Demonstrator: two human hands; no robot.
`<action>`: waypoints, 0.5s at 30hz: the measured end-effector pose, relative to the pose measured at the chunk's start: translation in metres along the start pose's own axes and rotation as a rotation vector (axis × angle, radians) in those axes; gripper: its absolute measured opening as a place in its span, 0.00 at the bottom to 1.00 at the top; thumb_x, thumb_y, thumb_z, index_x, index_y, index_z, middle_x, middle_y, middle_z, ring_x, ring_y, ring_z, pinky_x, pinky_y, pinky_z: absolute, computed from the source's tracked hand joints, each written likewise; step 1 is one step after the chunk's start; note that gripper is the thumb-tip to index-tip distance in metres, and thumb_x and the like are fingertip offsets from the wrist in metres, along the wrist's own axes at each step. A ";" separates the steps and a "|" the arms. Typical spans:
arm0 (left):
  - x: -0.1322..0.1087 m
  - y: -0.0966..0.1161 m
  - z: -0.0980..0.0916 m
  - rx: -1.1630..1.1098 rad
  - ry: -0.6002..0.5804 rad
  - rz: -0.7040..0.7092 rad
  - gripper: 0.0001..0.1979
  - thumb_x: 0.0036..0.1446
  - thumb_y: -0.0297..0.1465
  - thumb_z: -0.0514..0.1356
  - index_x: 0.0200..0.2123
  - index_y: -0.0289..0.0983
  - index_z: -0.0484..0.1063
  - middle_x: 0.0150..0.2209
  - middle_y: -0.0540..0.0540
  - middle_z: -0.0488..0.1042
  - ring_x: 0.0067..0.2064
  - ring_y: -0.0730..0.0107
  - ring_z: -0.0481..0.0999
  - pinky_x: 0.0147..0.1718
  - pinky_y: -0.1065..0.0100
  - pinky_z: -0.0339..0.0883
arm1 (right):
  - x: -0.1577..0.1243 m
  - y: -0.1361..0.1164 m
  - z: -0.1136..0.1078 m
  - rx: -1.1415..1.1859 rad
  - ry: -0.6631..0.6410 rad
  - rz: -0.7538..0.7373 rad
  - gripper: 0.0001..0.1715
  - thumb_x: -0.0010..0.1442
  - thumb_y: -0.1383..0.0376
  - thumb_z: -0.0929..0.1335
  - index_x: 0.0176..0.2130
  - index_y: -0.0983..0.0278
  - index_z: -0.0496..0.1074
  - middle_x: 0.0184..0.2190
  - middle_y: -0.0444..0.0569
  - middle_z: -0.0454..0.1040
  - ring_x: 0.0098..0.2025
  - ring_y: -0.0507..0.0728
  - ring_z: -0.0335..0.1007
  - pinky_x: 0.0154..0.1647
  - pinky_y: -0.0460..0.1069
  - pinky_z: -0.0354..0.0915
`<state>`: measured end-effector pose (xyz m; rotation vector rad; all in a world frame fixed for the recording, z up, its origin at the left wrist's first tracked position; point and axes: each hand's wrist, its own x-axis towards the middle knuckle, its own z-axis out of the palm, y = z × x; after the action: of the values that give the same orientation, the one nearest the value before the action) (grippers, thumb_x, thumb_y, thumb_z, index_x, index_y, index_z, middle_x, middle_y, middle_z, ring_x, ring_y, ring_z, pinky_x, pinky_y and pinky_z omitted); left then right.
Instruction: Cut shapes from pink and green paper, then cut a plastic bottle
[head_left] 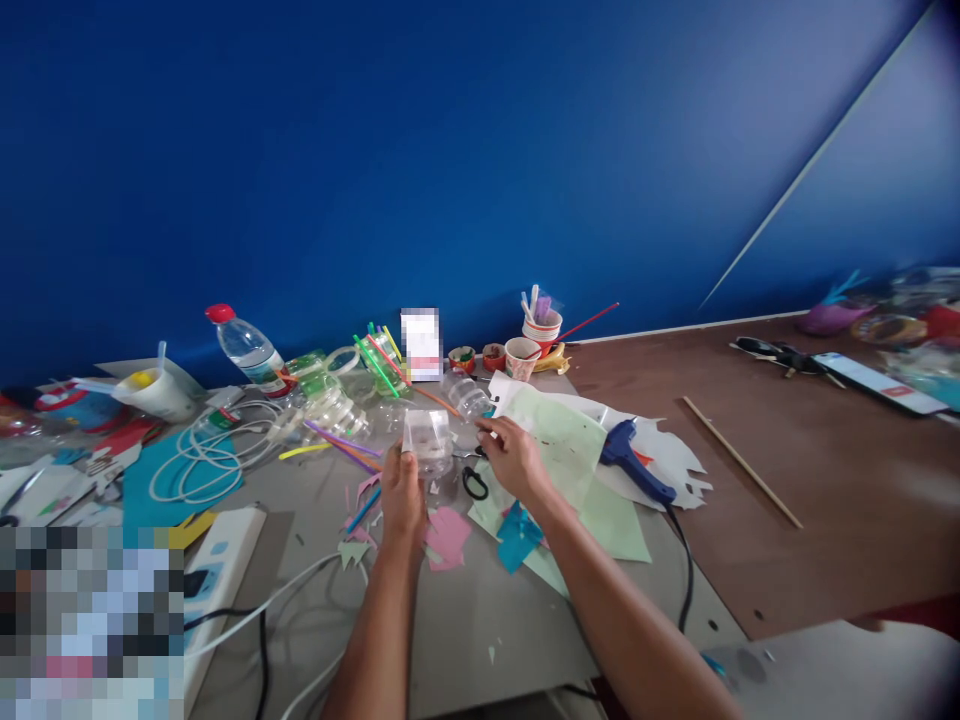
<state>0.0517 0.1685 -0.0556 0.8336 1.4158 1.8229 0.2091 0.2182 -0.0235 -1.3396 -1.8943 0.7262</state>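
My left hand [405,490] is closed around the side of a clear plastic piece [429,442], which looks like a cut section of a bottle. Just right of it, my right hand [514,458] has its fingertips drawn together; whatever they may pinch is too small to make out. Black-handled scissors [475,484] lie on the table beneath and left of the right hand. Behind the hands rests another clear plastic bottle piece [469,395]. Pink paper scraps [448,537] lie below the plastic piece, and blue paper [519,537] lies below my right wrist.
A blue glue gun [637,462] lies on pale green paper [566,440] at the right, its cord running forward. A wooden stick [742,462] is farther right. Paper cups [523,358] and a phone [421,345] stand by the wall. Left are a bottle [251,350] and a power strip [232,580].
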 end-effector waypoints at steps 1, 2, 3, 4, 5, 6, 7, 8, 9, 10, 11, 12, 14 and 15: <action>0.000 -0.001 0.000 0.007 -0.004 0.016 0.29 0.49 0.54 0.59 0.44 0.37 0.74 0.38 0.42 0.76 0.40 0.59 0.76 0.40 0.62 0.69 | 0.001 -0.001 -0.001 0.084 0.051 0.010 0.19 0.60 0.66 0.61 0.46 0.64 0.76 0.41 0.51 0.76 0.39 0.56 0.71 0.42 0.49 0.65; 0.000 -0.002 -0.001 0.020 -0.016 0.042 0.28 0.50 0.53 0.60 0.44 0.37 0.74 0.39 0.42 0.76 0.41 0.59 0.75 0.41 0.62 0.68 | 0.002 -0.003 -0.001 0.150 0.086 0.016 0.18 0.59 0.65 0.62 0.43 0.64 0.77 0.38 0.50 0.76 0.36 0.56 0.70 0.40 0.48 0.65; 0.000 -0.003 -0.001 0.041 -0.036 0.068 0.27 0.50 0.52 0.60 0.44 0.38 0.74 0.40 0.42 0.76 0.42 0.60 0.75 0.42 0.62 0.68 | 0.002 -0.004 -0.001 0.200 0.116 0.019 0.17 0.58 0.65 0.63 0.41 0.65 0.77 0.36 0.50 0.76 0.34 0.55 0.69 0.38 0.48 0.65; 0.000 -0.004 -0.002 0.062 -0.057 0.084 0.25 0.50 0.50 0.61 0.44 0.38 0.74 0.41 0.43 0.76 0.43 0.60 0.75 0.43 0.63 0.68 | 0.001 -0.005 0.000 0.236 0.144 0.017 0.16 0.57 0.65 0.63 0.39 0.65 0.78 0.34 0.49 0.75 0.33 0.55 0.69 0.37 0.48 0.65; 0.000 -0.005 -0.003 0.087 -0.075 0.092 0.24 0.50 0.49 0.61 0.44 0.39 0.74 0.42 0.43 0.76 0.44 0.60 0.75 0.44 0.63 0.67 | 0.000 -0.006 0.001 0.261 0.167 0.011 0.15 0.56 0.65 0.63 0.38 0.65 0.78 0.33 0.49 0.75 0.32 0.54 0.68 0.37 0.48 0.65; 0.000 -0.006 -0.003 0.107 -0.090 0.094 0.23 0.50 0.48 0.61 0.45 0.39 0.74 0.42 0.44 0.76 0.45 0.60 0.74 0.45 0.63 0.67 | 0.000 -0.007 0.002 0.277 0.186 0.001 0.14 0.56 0.65 0.64 0.37 0.65 0.78 0.32 0.48 0.75 0.32 0.54 0.68 0.37 0.48 0.66; 0.000 -0.007 -0.004 0.117 -0.098 0.091 0.23 0.50 0.47 0.62 0.45 0.40 0.74 0.43 0.44 0.76 0.46 0.60 0.74 0.46 0.63 0.66 | -0.002 -0.008 0.004 0.284 0.199 -0.010 0.14 0.56 0.65 0.64 0.36 0.64 0.78 0.32 0.48 0.75 0.32 0.54 0.68 0.37 0.48 0.66; 0.000 -0.007 -0.004 0.122 -0.104 0.088 0.23 0.50 0.46 0.62 0.46 0.40 0.74 0.44 0.44 0.76 0.47 0.59 0.74 0.47 0.63 0.65 | -0.003 -0.008 0.006 0.285 0.210 -0.020 0.13 0.56 0.66 0.64 0.36 0.64 0.78 0.32 0.48 0.76 0.33 0.55 0.69 0.38 0.48 0.66; -0.001 -0.007 -0.004 0.122 -0.109 0.084 0.23 0.50 0.46 0.62 0.46 0.40 0.74 0.44 0.44 0.76 0.48 0.59 0.73 0.48 0.63 0.65 | -0.003 -0.009 0.008 0.281 0.216 -0.028 0.13 0.56 0.66 0.64 0.36 0.63 0.78 0.32 0.48 0.76 0.34 0.55 0.70 0.40 0.48 0.66; -0.001 -0.007 -0.004 0.125 -0.112 0.082 0.23 0.49 0.45 0.63 0.47 0.40 0.73 0.45 0.44 0.75 0.48 0.59 0.73 0.48 0.63 0.64 | -0.004 -0.009 0.009 0.275 0.216 -0.034 0.13 0.56 0.66 0.64 0.35 0.63 0.78 0.33 0.48 0.77 0.36 0.55 0.70 0.41 0.49 0.67; -0.002 -0.007 -0.003 0.134 -0.115 0.084 0.23 0.49 0.44 0.63 0.47 0.40 0.73 0.45 0.44 0.75 0.49 0.58 0.73 0.48 0.62 0.64 | -0.005 -0.010 0.010 0.269 0.215 -0.035 0.13 0.57 0.66 0.64 0.35 0.62 0.78 0.34 0.48 0.77 0.37 0.56 0.71 0.43 0.49 0.67; -0.002 -0.006 -0.002 0.150 -0.117 0.093 0.24 0.48 0.43 0.64 0.47 0.40 0.73 0.46 0.44 0.75 0.49 0.58 0.73 0.49 0.62 0.64 | -0.005 -0.010 0.010 0.265 0.215 -0.033 0.13 0.57 0.67 0.64 0.35 0.62 0.78 0.34 0.48 0.77 0.39 0.56 0.71 0.43 0.49 0.67; -0.004 -0.004 -0.001 0.193 -0.115 0.128 0.24 0.46 0.42 0.65 0.47 0.40 0.73 0.46 0.44 0.75 0.49 0.56 0.73 0.50 0.60 0.64 | -0.006 -0.012 0.010 0.255 0.220 -0.025 0.13 0.58 0.67 0.63 0.33 0.62 0.78 0.33 0.48 0.77 0.39 0.56 0.72 0.44 0.48 0.67; -0.004 -0.004 0.000 0.212 -0.111 0.148 0.24 0.46 0.42 0.65 0.47 0.40 0.73 0.46 0.43 0.75 0.49 0.55 0.72 0.50 0.60 0.64 | -0.006 -0.014 0.009 0.244 0.225 -0.019 0.13 0.58 0.68 0.63 0.32 0.62 0.77 0.32 0.48 0.77 0.38 0.55 0.72 0.44 0.48 0.67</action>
<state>0.0546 0.1658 -0.0595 1.1562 1.5287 1.7229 0.1954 0.2080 -0.0200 -1.1938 -1.5841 0.7377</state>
